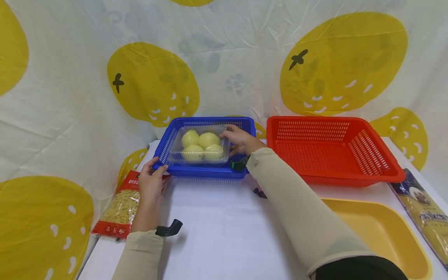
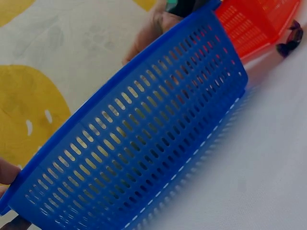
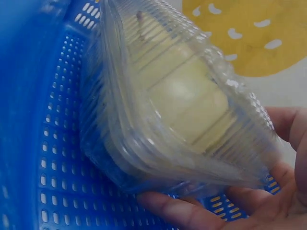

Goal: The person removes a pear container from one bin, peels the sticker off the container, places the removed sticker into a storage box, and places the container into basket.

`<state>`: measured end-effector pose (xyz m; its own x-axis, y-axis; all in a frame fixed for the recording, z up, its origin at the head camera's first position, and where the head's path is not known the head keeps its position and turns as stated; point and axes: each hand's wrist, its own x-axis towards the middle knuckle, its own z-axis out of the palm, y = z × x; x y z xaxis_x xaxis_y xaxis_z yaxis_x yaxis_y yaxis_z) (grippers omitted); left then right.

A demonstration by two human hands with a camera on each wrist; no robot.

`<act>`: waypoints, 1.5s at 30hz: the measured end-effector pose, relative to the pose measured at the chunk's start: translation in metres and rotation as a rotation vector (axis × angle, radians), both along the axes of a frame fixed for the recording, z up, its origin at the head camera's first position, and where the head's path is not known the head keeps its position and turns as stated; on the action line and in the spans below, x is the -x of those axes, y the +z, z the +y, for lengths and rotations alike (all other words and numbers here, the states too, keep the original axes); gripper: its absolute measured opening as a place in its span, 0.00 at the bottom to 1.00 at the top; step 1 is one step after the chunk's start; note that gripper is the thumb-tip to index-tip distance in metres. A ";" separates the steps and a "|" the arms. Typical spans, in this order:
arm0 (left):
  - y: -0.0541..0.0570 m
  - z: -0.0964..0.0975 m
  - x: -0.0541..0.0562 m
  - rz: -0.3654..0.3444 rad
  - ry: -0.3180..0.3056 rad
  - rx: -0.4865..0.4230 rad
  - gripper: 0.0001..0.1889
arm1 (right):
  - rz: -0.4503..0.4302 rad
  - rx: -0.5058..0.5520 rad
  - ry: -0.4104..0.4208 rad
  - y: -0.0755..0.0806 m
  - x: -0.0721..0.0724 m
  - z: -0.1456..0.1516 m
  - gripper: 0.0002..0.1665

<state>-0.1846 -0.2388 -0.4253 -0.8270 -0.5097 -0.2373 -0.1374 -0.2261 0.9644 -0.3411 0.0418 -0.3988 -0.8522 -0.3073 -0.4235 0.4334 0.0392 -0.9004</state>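
Note:
A clear plastic box (image 1: 175, 151) of several round, pale yellow-green fruits (image 1: 209, 140) is inside the blue basket (image 1: 204, 171), tilted a little. My right hand (image 1: 241, 140) grips the box at its right end, thumb at the top edge and fingers low at the side, as the right wrist view shows. My left hand (image 1: 152, 186) holds the basket's front left corner, its thumb on the rim. In the left wrist view the slotted basket wall (image 2: 139, 124) hides most of the box.
Right of the blue basket stands a red basket (image 1: 315, 179), with a yellow tray (image 1: 378, 229) in front of it. A red-and-clear pasta bag (image 1: 119, 206) lies at left, another packet (image 1: 425, 210) at far right. A small dark item (image 1: 259, 193) lies near my right forearm.

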 end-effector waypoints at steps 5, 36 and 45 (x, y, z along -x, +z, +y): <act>-0.001 0.000 0.000 -0.018 0.001 0.005 0.29 | -0.030 0.009 0.030 -0.002 0.004 0.000 0.45; 0.002 -0.001 -0.001 -0.057 -0.030 0.039 0.29 | -0.026 0.027 -0.024 0.004 -0.002 -0.001 0.48; 0.003 0.000 -0.004 -0.056 -0.052 0.082 0.30 | -0.021 0.105 -0.110 0.017 -0.009 0.008 0.46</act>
<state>-0.1810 -0.2389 -0.4227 -0.8394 -0.4862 -0.2428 -0.2008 -0.1377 0.9699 -0.3322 0.0497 -0.3813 -0.8745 -0.2557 -0.4122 0.4487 -0.1037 -0.8876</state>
